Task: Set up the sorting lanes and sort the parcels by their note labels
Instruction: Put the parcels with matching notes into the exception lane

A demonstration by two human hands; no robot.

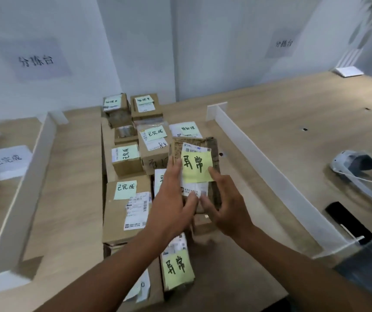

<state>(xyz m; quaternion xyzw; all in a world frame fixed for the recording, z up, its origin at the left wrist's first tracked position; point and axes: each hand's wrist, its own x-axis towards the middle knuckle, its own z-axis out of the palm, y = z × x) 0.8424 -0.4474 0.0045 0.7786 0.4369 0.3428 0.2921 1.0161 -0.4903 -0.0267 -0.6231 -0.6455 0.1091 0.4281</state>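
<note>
Both hands hold a small brown parcel [215, 154] that bears a yellow note [196, 166] reading 异常, above the middle pile. My left hand [172, 206] grips its left side with the thumb over the lower edge. My right hand [224, 206] grips its right side, the forefinger lying on the note's corner. Several cardboard parcels lie packed in the centre lane: green notes reading 已完成 mark a big box [124, 212] and two smaller boxes [127, 158] [155, 143]. A second 异常 parcel [177, 269] lies near the front.
White divider boards [268, 163] [26, 183] fence the lanes on the wooden table [282, 118]. A white lane sign [5, 161] reading 已完成 lies in the left lane. On the right lie a white headset [360, 176] and a black device [347, 219].
</note>
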